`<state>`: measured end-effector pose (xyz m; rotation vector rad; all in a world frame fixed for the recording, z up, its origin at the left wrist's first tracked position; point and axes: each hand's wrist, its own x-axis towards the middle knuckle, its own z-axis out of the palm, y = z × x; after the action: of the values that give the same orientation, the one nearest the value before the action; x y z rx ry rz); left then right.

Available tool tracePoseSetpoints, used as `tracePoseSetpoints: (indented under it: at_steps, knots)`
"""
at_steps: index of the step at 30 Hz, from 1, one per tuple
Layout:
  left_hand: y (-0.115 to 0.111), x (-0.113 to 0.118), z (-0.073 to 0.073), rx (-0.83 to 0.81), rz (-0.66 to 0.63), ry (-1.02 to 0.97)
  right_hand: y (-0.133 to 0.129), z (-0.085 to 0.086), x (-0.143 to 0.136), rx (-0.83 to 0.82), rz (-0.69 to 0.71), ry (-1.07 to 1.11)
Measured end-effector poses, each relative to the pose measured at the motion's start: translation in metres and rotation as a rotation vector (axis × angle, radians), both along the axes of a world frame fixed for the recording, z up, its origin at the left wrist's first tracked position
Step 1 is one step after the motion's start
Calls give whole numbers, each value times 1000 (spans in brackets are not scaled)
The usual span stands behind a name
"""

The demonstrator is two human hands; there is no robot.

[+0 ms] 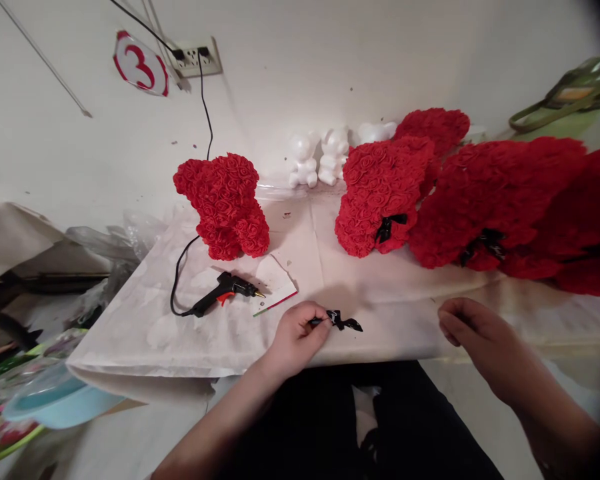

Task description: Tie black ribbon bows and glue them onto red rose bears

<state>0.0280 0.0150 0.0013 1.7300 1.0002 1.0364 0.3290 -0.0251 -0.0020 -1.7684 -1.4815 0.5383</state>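
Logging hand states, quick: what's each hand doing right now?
Left hand: closed, pinching a black ribbon bow.
Right hand: curled closed, no held object visible.

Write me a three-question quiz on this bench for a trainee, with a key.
1. Which hand holds the small glossy black ribbon bow?
2. True or false: the black glue gun with a red trigger lies on the white-covered table.
3. Which of these stands nearest the gun?
A. The small glossy white bear figures
B. The leftmost red rose-covered bear
C. The red rose-covered bear furthest right

Key: 1. The left hand. 2. True. 3. B.
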Motion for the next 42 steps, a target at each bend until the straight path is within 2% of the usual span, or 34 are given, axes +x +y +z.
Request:
tracePoseSetpoints:
  at_steps: [5, 9, 12, 15, 18, 21, 26, 34, 37, 42]
  knots:
    - [-11, -6, 5, 76, -19, 49, 20, 23, -42, 29, 173, 9]
    - [-23, -15, 6, 319, -38, 186, 47, 33, -89, 55, 337, 9]
    - [-29, -22, 9, 469, 22, 314, 72, 28, -124, 60, 488, -11]
    - [-27, -28, 10, 534, 166, 445, 96, 19, -152, 83, 668, -105]
    - [-19, -30, 5, 583, 271, 579, 114, 13, -171, 40, 758, -217]
    - [-10, -29, -4, 571, 287, 714, 124, 10, -179, -40, 757, -281]
    - [-5, -25, -13, 524, 235, 858, 132, 5, -175, -93, 710, -271]
    - [-6, -25, -15, 571, 250, 862, 139, 31, -168, -146, 714, 29]
    - [-6, -25, -16, 585, 261, 852, 142, 32, -168, -174, 691, 136]
    - [-7, -25, -19, 621, 267, 843, 146, 17, -164, -125, 701, -173]
